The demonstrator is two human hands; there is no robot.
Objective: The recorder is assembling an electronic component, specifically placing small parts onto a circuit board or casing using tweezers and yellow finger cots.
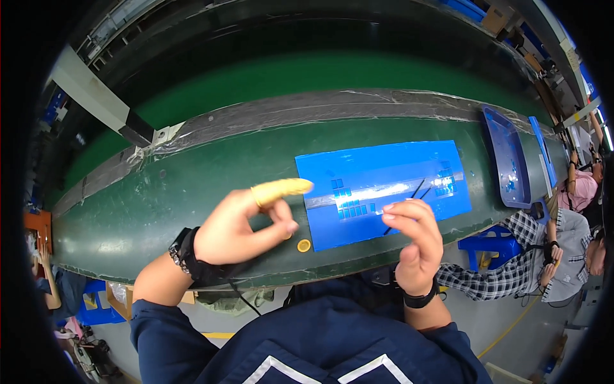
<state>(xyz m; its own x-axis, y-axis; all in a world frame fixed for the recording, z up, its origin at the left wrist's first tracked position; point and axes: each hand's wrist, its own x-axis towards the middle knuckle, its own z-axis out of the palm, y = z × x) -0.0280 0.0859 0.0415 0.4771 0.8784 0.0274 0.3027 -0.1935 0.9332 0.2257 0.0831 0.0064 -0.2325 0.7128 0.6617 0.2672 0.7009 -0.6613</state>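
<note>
A yellow finger cot [281,189] covers the index finger of my left hand [240,224]. That hand hovers left of a blue board [384,160], its index finger stretched out and thumb apart, holding nothing visible. Below its fingertips a rolled yellow finger cot [304,245] lies on the green table. My right hand [419,240] is over the board's lower edge, fingers loosely bent and thumb apart. Dark tweezers [418,188] pass behind its fingers and seem to lie on the board. Small blue rectangular pieces [355,209] sit in rows on the board, with another group at its right.
A blue tray [508,160] with small pieces stands right of the board. Beyond it lies a narrow blue strip [542,153]. The green table [128,211] has a taped far edge and a pale post [96,96]. Seated people are at both sides; a blue stool [489,246] stands at right.
</note>
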